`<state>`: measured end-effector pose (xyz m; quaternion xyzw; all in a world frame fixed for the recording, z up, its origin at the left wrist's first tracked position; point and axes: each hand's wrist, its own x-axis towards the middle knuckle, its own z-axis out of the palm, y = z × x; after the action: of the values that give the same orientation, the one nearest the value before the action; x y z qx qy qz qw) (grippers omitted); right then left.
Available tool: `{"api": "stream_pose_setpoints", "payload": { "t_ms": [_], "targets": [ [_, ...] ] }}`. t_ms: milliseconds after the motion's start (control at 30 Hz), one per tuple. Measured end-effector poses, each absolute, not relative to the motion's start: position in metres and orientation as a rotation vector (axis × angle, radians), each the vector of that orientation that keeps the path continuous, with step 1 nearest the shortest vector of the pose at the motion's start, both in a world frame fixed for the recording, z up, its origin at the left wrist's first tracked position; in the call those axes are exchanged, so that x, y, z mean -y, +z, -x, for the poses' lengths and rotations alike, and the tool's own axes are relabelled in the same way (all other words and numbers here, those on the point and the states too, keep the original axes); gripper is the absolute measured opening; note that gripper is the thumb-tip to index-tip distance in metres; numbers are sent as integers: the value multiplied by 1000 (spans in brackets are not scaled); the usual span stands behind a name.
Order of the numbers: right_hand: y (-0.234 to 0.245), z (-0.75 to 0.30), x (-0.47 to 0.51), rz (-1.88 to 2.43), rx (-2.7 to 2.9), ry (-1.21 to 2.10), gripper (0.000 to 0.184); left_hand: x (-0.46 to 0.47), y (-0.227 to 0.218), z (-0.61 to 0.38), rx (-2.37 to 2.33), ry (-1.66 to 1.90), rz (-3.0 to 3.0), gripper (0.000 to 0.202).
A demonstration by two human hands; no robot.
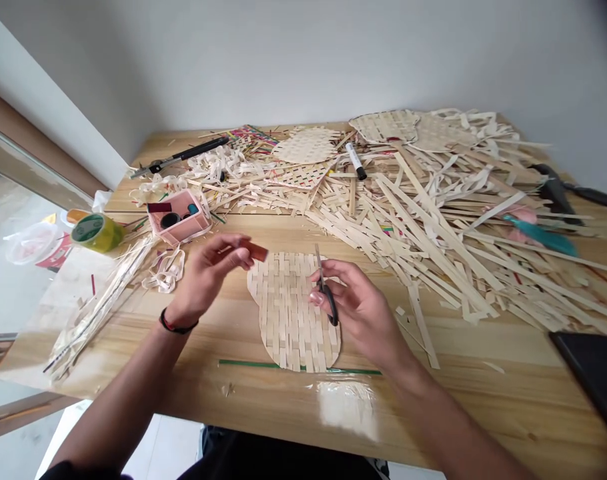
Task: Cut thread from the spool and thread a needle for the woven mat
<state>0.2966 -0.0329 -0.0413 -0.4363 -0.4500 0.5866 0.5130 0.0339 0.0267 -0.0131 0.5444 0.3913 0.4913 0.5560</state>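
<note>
Black-handled scissors (329,300), blades (318,257) pointing away; woven mat (292,320), long axis near-to-far.

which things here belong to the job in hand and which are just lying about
Likely in the job:
orange-brown rectangular piece, in the left hand
black-handled metal scissors, in the right hand
rounded pale woven panel, flat on the wooden table

Apparently just lying about:
black-and-white cylindrical marker
yellow roll of tape
pink plastic box
loose pale flat strips
</note>
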Motion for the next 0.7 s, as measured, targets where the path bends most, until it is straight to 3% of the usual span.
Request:
{"api": "stream_pose_setpoints", "payload": {
  "t_ms": [267, 433, 700],
  "targets": [
    [-32, -291, 40, 923, 918, 1471, 40, 15, -18, -76, -771, 922, -991, 28],
    [-30, -291, 44, 956, 928, 1415, 48, 17, -16, -78, -834, 874, -1049, 28],
    [-22, -295, 43, 978, 1001, 1307, 40, 19, -14, -79, -795, 841, -1064, 32]
  ]
}}
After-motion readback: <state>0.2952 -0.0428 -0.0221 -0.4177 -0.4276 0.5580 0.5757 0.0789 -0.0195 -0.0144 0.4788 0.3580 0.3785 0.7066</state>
